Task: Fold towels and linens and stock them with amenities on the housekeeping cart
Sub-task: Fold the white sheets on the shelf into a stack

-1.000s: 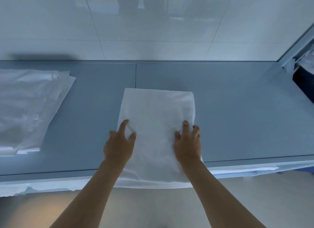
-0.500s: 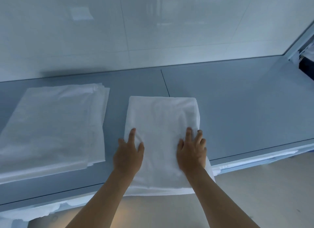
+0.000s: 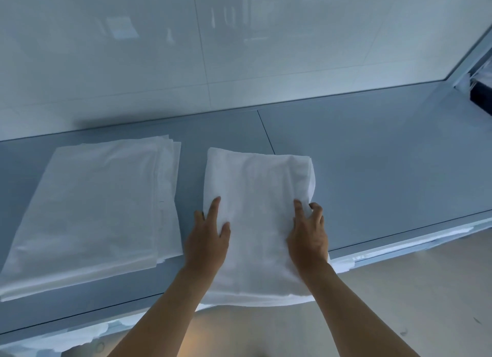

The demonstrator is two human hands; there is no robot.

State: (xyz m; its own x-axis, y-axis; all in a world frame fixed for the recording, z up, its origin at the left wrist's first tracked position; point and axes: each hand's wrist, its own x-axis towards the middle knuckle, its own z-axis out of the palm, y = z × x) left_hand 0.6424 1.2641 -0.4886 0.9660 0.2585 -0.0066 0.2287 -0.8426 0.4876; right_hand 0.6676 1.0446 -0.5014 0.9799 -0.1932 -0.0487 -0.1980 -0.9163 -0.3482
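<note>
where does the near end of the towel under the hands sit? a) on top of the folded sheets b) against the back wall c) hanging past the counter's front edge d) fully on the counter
c: the folded towel under the left hand and right hand reaches past the front edge of the counter, apart from the folded sheets.

Cool, bluish daylight, soft and even on my feed.

The glossy wall (image 3: 266,50) throws back hazy reflections and mild glare, and a dark shadow band lies along its foot. The white towel (image 3: 255,197) is nearly blown out, its texture faint. I see straight edges bowing toward the corners; the table (image 3: 386,170) looks slightly soft.
</note>
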